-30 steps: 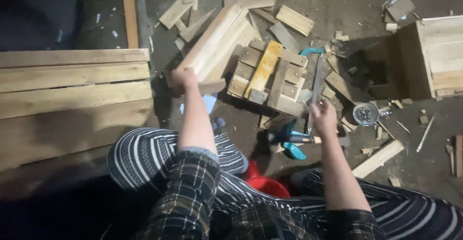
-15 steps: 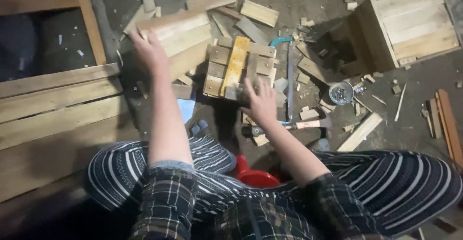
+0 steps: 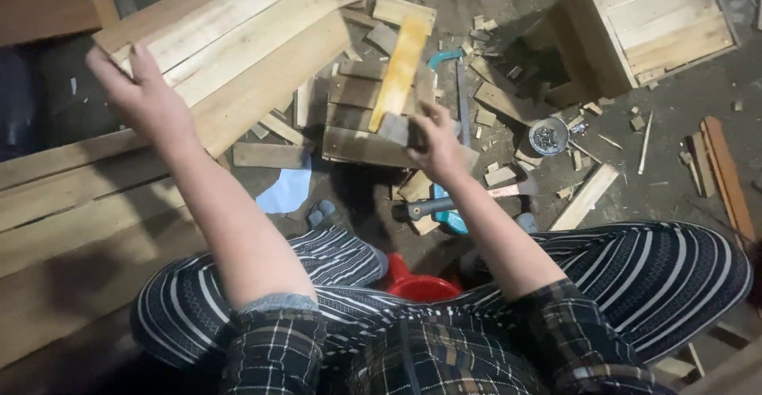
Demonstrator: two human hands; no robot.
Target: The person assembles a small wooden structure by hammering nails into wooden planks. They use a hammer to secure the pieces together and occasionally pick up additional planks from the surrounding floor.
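My left hand point(image 3: 141, 92) grips the near left corner of a wide panel of pale planks point(image 3: 246, 42), which slants up toward the top of the view. My right hand point(image 3: 435, 137) closes on the near end of a yellowish slat point(image 3: 402, 65). This slat lies across a small stack of short dark boards point(image 3: 357, 129) on the floor. Just below that hand lies a hammer point(image 3: 444, 204) with a dark head and a pale handle. I sit on a red stool point(image 3: 421, 288) with striped trousers on both knees.
A wooden crate point(image 3: 655, 22) stands at the top right. A small round tin of nails point(image 3: 548, 135) sits among offcuts. A saw with a blue handle point(image 3: 446, 57) lies behind the stack. Long planks point(image 3: 63, 212) fill the left side, and loose strips point(image 3: 718, 177) lie at the right.
My left hand has swung up and left with the plank panel. My right hand has left the hammer area and taken hold of the yellowish slat on the stack.
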